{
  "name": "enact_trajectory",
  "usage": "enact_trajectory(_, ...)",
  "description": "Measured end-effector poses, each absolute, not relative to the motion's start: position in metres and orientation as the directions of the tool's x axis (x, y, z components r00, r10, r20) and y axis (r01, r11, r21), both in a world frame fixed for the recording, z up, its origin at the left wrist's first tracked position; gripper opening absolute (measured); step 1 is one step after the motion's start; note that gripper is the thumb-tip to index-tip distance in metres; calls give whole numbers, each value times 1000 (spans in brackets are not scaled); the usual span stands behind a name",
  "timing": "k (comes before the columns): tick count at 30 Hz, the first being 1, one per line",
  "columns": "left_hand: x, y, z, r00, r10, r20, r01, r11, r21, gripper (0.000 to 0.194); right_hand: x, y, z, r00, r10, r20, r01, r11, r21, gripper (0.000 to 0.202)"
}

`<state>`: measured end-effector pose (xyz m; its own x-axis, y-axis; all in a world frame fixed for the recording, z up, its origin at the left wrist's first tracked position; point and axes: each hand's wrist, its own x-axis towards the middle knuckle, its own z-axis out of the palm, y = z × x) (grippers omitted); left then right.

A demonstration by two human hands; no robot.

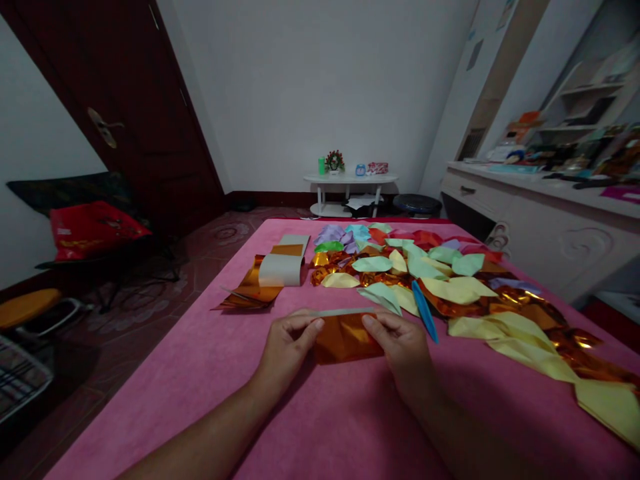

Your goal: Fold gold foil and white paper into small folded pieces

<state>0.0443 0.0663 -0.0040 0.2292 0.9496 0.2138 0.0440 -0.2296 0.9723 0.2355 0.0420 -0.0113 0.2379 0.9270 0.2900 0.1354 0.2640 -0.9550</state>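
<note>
A sheet of shiny copper-gold foil paper [345, 341] is stretched between my two hands, just above the pink cloth. A pale grey strip of its back shows along the top edge. My left hand [290, 340] pinches its upper left corner between thumb and fingers. At the upper right corner, my right hand [403, 343] grips it the same way. Beyond my left hand lies a stack of gold foil sheets [253, 290], with a curled sheet showing its grey back [280, 270]. Past my right hand are a blue pointed object [425, 311] and many folded paper pieces [435, 270].
The pink cloth [210, 400] covers the table. A white side table [350, 179] stands by the far wall. On the right is a cluttered white dresser [545, 200]. A chair holds a red bag [95, 228] at left, near a yellow stool [30, 307].
</note>
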Motion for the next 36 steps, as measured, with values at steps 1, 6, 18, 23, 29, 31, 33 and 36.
enact_trajectory(1, 45, 65, -3, 214, 951, 222, 44, -237, 971, 18, 234, 41, -11, 256, 931, 260, 113, 239, -964, 33)
enact_trajectory(6, 46, 60, -1, 122, 960, 253, 39, -260, 965, 7, 232, 39, -13, 287, 952, 110, -26, 122, -992, 28)
enact_trajectory(18, 46, 60, -1, 108, 953, 283, 100, -293, 951, 9, 234, 39, -7, 338, 938, 79, -149, 137, -979, 18)
enact_trajectory(23, 45, 60, 0, 77, 946, 315, 112, -322, 940, 6, 233, 40, -7, 339, 940, -33, -303, 76, -950, 23)
enact_trajectory(29, 46, 59, 2, 64, 941, 331, 106, -336, 936, 8, 234, 42, -11, 344, 939, -12, -329, 109, -938, 24)
enact_trajectory(31, 46, 58, 2, 46, 949, 312, 100, -315, 944, 8, 234, 42, -12, 359, 933, 12, -324, 137, -936, 24)
enact_trajectory(33, 46, 58, 2, 32, 956, 292, 91, -293, 952, 10, 234, 42, -12, 366, 930, 27, -326, 156, -932, 23)
enact_trajectory(36, 46, 58, 2, 28, 969, 246, 76, -247, 966, 12, 233, 42, -10, 375, 927, 32, -320, 161, -933, 23)
